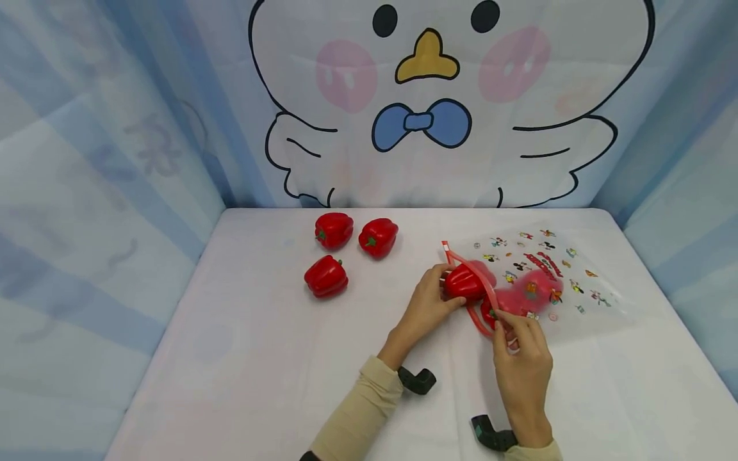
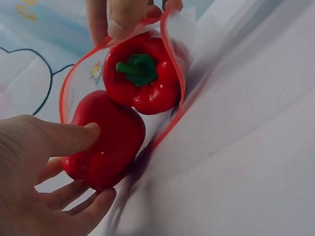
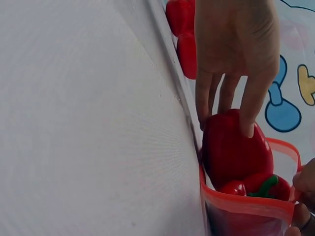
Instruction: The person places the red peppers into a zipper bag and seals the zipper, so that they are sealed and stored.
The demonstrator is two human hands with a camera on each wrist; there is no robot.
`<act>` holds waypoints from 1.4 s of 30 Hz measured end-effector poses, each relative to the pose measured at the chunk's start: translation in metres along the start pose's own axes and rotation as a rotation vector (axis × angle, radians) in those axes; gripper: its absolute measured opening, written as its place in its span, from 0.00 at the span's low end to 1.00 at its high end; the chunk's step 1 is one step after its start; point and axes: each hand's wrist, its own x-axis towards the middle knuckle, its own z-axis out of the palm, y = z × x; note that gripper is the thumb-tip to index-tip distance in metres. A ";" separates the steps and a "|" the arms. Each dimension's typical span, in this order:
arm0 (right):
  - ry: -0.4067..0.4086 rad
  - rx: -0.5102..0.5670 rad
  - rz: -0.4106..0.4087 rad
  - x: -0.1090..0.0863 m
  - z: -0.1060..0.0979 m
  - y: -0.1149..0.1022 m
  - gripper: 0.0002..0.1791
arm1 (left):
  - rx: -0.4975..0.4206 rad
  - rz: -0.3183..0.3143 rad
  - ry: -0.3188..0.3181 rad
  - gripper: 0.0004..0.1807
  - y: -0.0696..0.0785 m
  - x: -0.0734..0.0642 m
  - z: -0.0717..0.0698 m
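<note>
My left hand [image 1: 429,304] grips a red bell pepper [image 2: 106,142] at the mouth of a clear zip bag [image 1: 582,282] with a red-edged opening. In the left wrist view the thumb lies on top of the pepper and the other fingers curl beneath it. My right hand [image 1: 523,349] pinches the near edge of the bag's red rim [image 3: 246,204], holding the mouth apart. Just inside, another pepper with a green stem [image 2: 142,76] touches the gripped one. Deeper in the bag, more red peppers [image 1: 533,288] show through the printed plastic.
Three red bell peppers lie on the white table [image 1: 242,371] to the left: one at the back [image 1: 334,230], one beside it [image 1: 378,237], one nearer [image 1: 326,277]. A cartoon-printed cloth [image 1: 426,173] hangs behind the table, with blue patterned curtains [image 1: 98,256] at the sides.
</note>
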 end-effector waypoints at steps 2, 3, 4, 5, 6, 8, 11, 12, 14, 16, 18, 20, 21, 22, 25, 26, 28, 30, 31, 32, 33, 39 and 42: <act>0.003 0.003 -0.008 0.001 0.000 0.001 0.17 | 0.006 0.002 0.016 0.38 0.000 0.002 0.003; 0.003 0.001 -0.011 0.001 0.000 0.001 0.17 | 0.010 0.004 0.023 0.38 0.001 0.004 0.005; 0.007 0.004 -0.014 0.002 0.000 0.002 0.17 | 0.012 0.007 0.031 0.38 0.002 0.005 0.007; 0.009 0.008 -0.016 0.002 0.000 0.002 0.17 | 0.014 0.010 0.039 0.37 0.002 0.007 0.008; 0.009 0.008 -0.017 0.002 0.000 0.002 0.16 | 0.015 0.012 0.047 0.37 0.003 0.008 0.010; 0.007 0.010 -0.016 0.002 0.000 0.003 0.16 | 0.014 0.011 0.061 0.36 0.004 0.010 0.012; 0.004 0.004 -0.012 0.001 0.001 0.004 0.16 | 0.000 0.011 0.078 0.35 0.004 0.011 0.015; 0.004 0.001 -0.010 0.000 0.001 0.004 0.17 | -0.009 0.010 0.082 0.34 0.004 0.011 0.016; 0.004 -0.004 -0.009 -0.001 0.001 0.004 0.17 | -0.038 0.002 0.083 0.33 0.003 0.012 0.018; 0.006 -0.005 -0.009 -0.001 0.001 0.004 0.17 | -0.067 -0.010 0.080 0.33 0.003 0.012 0.020; 0.006 -0.005 -0.010 -0.002 0.001 0.003 0.17 | -0.094 -0.018 0.078 0.32 0.002 0.012 0.022; 0.006 -0.003 -0.011 -0.002 0.001 0.003 0.17 | -0.114 -0.026 0.080 0.31 0.003 0.012 0.023; 0.005 -0.004 -0.011 -0.002 0.001 0.002 0.17 | -0.118 -0.026 0.084 0.31 0.003 0.012 0.023; 0.002 -0.006 -0.009 -0.002 0.001 0.002 0.17 | -0.121 -0.025 0.088 0.31 0.003 0.013 0.024; -0.004 -0.014 -0.002 -0.003 0.001 0.002 0.17 | -0.117 -0.019 0.105 0.30 0.004 0.014 0.025; -0.006 -0.014 0.000 -0.003 0.001 0.001 0.17 | -0.113 -0.016 0.112 0.30 0.004 0.014 0.025; -0.007 -0.010 0.001 -0.003 0.002 0.001 0.17 | -0.096 -0.011 0.131 0.29 0.005 0.015 0.026; -0.003 -0.002 -0.003 -0.003 0.002 0.001 0.17 | -0.075 -0.012 0.154 0.29 0.006 0.015 0.027; -0.002 0.000 -0.005 -0.003 0.003 0.001 0.16 | -0.062 -0.016 0.166 0.28 0.006 0.015 0.028; -0.001 0.003 -0.007 -0.003 0.003 0.000 0.16 | -0.050 -0.021 0.176 0.28 0.006 0.014 0.028; -0.002 0.001 -0.007 -0.003 0.003 0.000 0.16 | -0.036 -0.024 0.188 0.28 0.007 0.014 0.029; -0.011 -0.021 0.004 -0.003 0.003 -0.001 0.17 | 0.000 -0.029 0.243 0.27 0.007 0.014 0.033; -0.015 -0.025 0.012 -0.003 0.003 -0.001 0.18 | 0.024 -0.025 0.269 0.26 0.007 0.015 0.035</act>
